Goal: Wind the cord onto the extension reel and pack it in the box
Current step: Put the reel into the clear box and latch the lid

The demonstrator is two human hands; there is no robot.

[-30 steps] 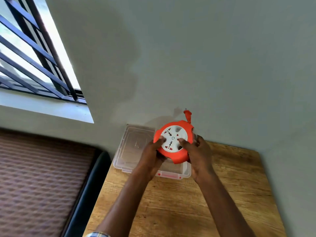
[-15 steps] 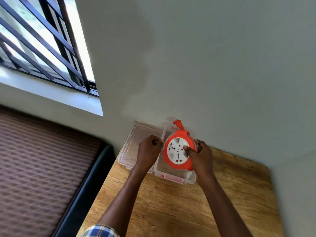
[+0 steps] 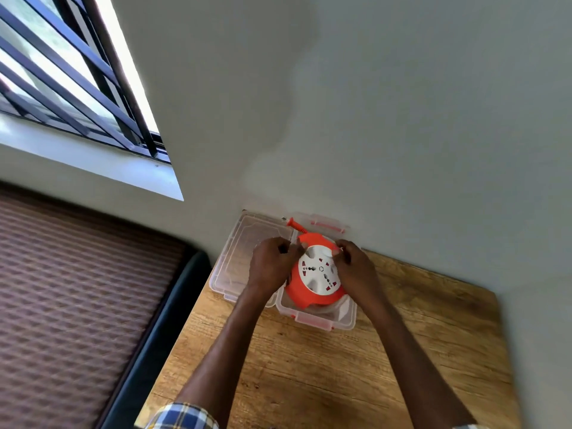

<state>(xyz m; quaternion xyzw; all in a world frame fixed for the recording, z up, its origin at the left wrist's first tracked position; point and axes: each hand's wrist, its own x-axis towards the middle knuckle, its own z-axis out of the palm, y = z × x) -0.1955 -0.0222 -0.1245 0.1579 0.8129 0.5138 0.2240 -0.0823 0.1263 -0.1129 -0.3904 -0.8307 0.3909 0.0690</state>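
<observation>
Now the extension reel (image 3: 315, 275) is down in the clear box (image 3: 315, 320), socket face up, and no longer carried above it as it was a second ago. Half a second ago only my right hand held it while my left was off on the box's edge; both hands are back on it.

Left hand (image 3: 272, 267): fingers curled against the reel's upper left rim, near where the open lid (image 3: 244, 249) meets the box. I cannot tell whether it is gripping the rim or something small at that spot.

Right hand (image 3: 356, 267): fingers curled over the upper right rim, holding the reel.

The reel sits tilted rather than flat, its near orange edge overlapping the box's front wall. The orange plug (image 3: 295, 226) pokes out past the far end, toward the wall and the far red latch (image 3: 328, 226). No loose cord visible, so I judge winding done.

Meaning: the packing step is mostly made, but not finished. My judgement is that the reel needs levelling and the plug tucking in before the lid can fold over and clip. Risk: the lid fouls on the plug or the raised rim.

Box rests at the far left corner of the wooden table (image 3: 371, 366), against the wall.
</observation>
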